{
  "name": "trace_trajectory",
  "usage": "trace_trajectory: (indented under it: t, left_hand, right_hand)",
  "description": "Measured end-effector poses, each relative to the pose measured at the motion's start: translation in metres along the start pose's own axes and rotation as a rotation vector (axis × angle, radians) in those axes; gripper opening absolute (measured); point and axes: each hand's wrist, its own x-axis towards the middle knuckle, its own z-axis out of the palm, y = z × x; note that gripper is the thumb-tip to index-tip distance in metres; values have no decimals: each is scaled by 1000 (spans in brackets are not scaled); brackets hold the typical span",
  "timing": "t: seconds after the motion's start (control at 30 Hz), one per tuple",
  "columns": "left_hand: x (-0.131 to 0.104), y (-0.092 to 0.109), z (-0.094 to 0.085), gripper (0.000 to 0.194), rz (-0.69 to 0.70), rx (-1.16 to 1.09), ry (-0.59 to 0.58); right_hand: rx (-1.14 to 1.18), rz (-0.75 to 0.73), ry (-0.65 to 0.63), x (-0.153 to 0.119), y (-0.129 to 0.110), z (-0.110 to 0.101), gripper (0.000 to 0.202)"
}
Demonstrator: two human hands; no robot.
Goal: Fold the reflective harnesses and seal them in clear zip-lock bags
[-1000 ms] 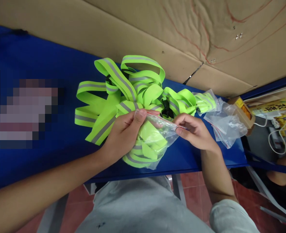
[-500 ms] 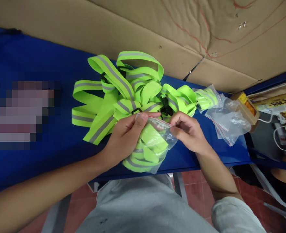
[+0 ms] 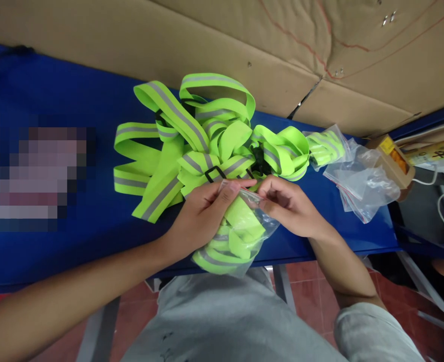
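Along the clear bag (image 3: pixel 261 234), my right hand (image 3: pixel 293 208) had slid nearer my left hand (image 3: pixel 201 213); both pinched its mouth (image 3: pixel 251 192) above the near edge of the surface (image 3: pixel 123 236), seemingly over a folded strap (image 3: pixel 219 259).

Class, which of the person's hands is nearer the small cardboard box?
Right. The right hand pinches the clear bag by its edge, left of the cardboard box; the left hand holds the same edge, farther left.
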Motion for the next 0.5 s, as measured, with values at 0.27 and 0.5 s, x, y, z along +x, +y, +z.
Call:
trace_trajectory:
  t: [0.27,0.5]
  left_hand:
    - [2,-1,2,49,-4,34,-74]
    - [2,0,3,52,-18,51,-82]
  right_hand:
    - [118,88,-3,5,7,6,21]
    - [73,97,37,4,9,10,25]
